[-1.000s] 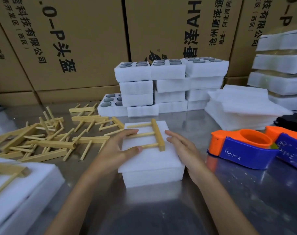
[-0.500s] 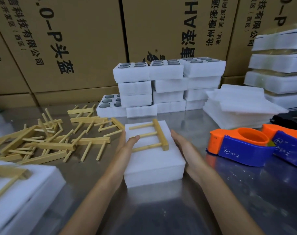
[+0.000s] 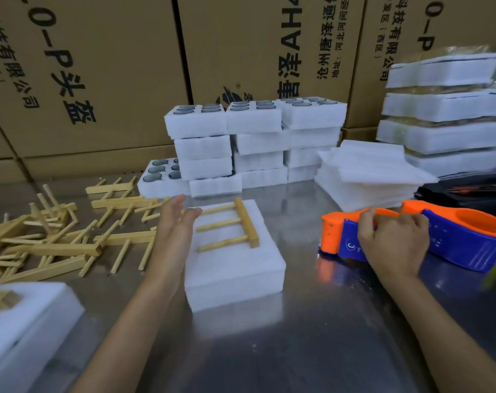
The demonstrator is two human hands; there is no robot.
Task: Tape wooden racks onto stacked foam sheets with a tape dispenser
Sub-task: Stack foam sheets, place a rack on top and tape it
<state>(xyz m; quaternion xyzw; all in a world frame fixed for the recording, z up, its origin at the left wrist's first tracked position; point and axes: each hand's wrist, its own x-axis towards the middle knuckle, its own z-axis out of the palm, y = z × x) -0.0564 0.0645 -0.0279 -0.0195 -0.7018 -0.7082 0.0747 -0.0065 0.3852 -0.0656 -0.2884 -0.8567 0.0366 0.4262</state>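
right hand [image 3: 392, 245] curls over the orange-and-blue tape dispenser [image 3: 340, 236] at three o'clock. left hand [image 3: 174, 222], fingers straight, rests against the foam stack [image 3: 235, 268] at centre, wooden rack [image 3: 229, 225] on top

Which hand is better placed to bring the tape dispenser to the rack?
The right hand: its fingers curl over the near tape dispenser. The left hand is open beside the foam stack with the wooden rack, ready to steady it.
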